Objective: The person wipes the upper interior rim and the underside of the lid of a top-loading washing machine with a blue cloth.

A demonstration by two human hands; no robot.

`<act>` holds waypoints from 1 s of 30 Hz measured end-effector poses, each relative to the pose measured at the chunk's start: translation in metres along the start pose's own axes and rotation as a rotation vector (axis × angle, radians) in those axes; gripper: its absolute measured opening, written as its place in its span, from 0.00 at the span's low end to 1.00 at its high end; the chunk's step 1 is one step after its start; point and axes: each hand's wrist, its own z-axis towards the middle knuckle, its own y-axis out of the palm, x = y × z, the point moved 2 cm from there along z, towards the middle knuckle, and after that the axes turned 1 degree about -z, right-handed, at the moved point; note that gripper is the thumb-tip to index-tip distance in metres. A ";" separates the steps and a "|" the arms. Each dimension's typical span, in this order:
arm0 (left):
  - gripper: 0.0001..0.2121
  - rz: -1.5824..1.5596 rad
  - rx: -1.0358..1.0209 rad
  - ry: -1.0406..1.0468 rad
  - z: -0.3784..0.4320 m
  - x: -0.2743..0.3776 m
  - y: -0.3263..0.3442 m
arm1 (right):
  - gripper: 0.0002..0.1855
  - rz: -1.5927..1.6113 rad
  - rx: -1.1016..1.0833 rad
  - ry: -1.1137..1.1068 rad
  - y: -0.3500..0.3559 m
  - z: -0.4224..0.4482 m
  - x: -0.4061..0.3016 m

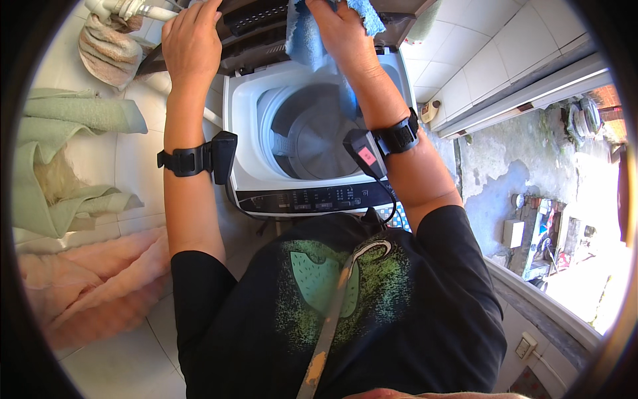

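Observation:
A top-loading washing machine [234, 154] stands before me with its dark brown lid [246, 47] raised. My left hand [192, 47] holds the lid near its left edge; the lid hides part of the grip. In my right hand [344, 37] is a blue cloth [303, 42], bunched against the inner face of the lid. Part of the cloth hangs down over the tub opening. Below it the grey drum [319, 134] is open to view. A dark control panel [309, 198] runs along the machine's front edge.
Left of me hang a green towel [79, 117] and a pink towel [104, 284]. A striped brown cloth [109, 52] hangs by a pale pipe [154, 12] at upper left. To the right, a small bottle [429, 111] stands by the tiled wall, near a window frame [528, 99].

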 end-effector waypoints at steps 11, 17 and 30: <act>0.12 -0.284 0.055 0.019 0.015 0.024 0.003 | 0.01 1.173 0.221 0.303 -0.023 0.000 -0.013; 0.10 -0.271 0.097 0.001 0.014 0.033 0.012 | 0.05 1.053 0.284 0.157 -0.037 0.010 -0.002; 0.11 -0.273 0.139 -0.011 0.010 0.034 0.011 | 0.16 1.416 0.081 0.011 -0.104 -0.026 -0.020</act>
